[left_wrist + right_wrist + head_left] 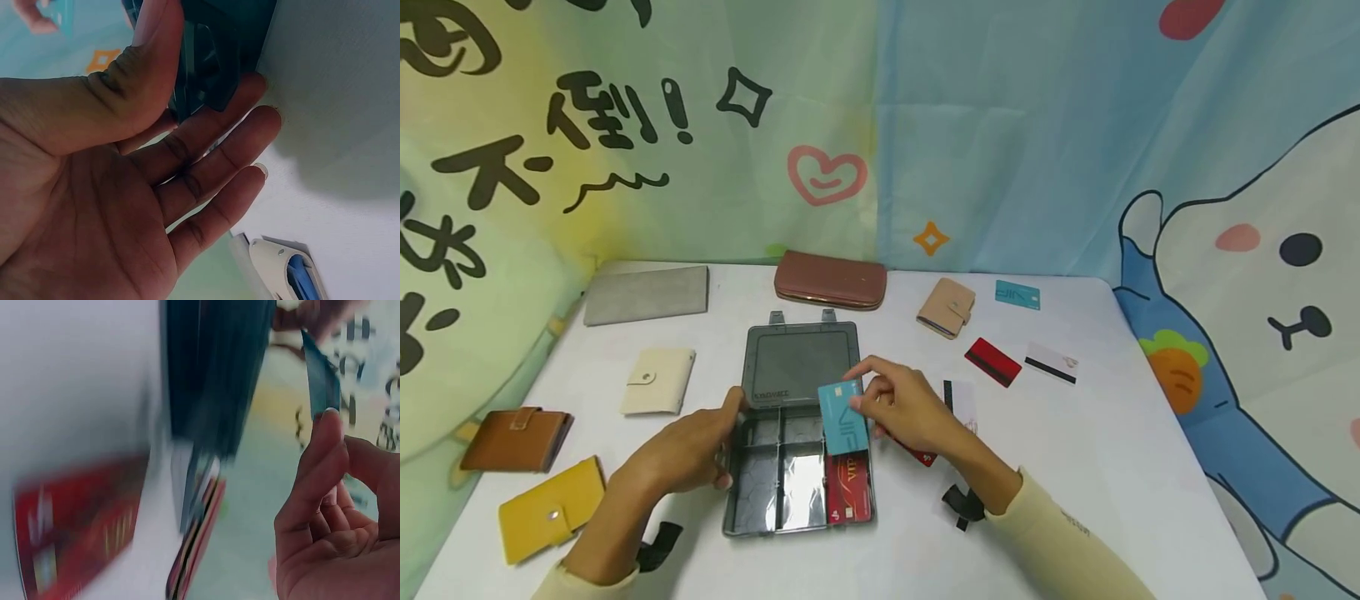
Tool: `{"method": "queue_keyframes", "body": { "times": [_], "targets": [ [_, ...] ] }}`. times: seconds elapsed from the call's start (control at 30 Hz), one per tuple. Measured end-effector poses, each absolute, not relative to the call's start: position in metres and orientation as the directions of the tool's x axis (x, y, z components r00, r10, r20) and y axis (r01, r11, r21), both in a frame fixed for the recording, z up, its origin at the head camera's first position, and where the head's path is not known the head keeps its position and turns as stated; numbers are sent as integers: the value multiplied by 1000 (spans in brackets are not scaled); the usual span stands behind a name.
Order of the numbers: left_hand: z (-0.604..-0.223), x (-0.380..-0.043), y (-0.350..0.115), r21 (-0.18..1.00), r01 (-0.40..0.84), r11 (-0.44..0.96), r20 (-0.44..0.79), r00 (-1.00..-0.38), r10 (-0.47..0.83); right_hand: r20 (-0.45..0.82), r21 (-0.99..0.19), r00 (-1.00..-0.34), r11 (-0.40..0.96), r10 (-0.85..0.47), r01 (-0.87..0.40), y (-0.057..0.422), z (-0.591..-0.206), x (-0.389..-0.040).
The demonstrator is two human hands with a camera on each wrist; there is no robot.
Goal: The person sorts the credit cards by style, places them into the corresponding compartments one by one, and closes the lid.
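Glare inside case [803,492]; right-wrist blur.

The white desk [1097,500] carries an open case [802,483], with wallets [653,383] to its left, a purse [831,281] behind it, cards [993,362] and a beige cardholder [943,308] to its right.

Red card [924,457] under the right hand [910,407]: mostly hidden. Striped white card [962,402] right of that hand: partly covered by it. Box [752,492] side wall partly behind left hand [688,446]; lid lettering too small to read. Right wrist view: box motion-blurred. Left wrist view: box cut by top edge, cream wallet [265,261] below fingertips cut by bottom edge.
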State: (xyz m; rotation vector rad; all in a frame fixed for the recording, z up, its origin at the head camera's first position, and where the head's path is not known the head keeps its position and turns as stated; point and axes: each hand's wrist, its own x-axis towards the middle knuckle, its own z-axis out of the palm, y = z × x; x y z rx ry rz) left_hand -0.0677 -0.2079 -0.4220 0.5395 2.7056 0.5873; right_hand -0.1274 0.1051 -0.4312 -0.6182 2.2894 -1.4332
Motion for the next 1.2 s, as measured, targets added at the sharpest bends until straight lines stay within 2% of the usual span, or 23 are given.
{"method": "queue_keyframes", "body": {
  "times": [0.13, 0.37, 0.6, 0.7, 0.83, 1.03, 1.2],
  "targets": [
    [-421, -68, -207, 459, 272, 846, -238, -880, 411, -106, -903, -778, 388, -620, -186, 86, -435, -106],
    [-421, -69, -205, 451, 269, 851, -239, -883, 405, -111, -770, -725, 520, -679, -369, 71, -444, -92],
    [-422, -69, -205, 428, 235, 873, -275, -886, 374, -88, -818, -701, 453, -708, -355, 83, -447, -101],
    [-422, -69, -204, 428, 232, 873, -277, -886, 372, -87, -816, -727, 467, -681, -340, 94, -446, -106],
    [-422, -68, -204, 427, 232, 874, -277, -886, 371, -93, -774, -796, 546, -598, -320, 113, -448, -112],
    [-422, -68, -204, 429, 253, 867, -263, -883, 388, -145, -620, -910, 752, -389, -223, 141, -454, -119],
    [-420, -68, -204, 433, 255, 865, -263, -881, 392, -201, -506, -932, 847, -303, -166, 155, -457, -119]
  ]
}}
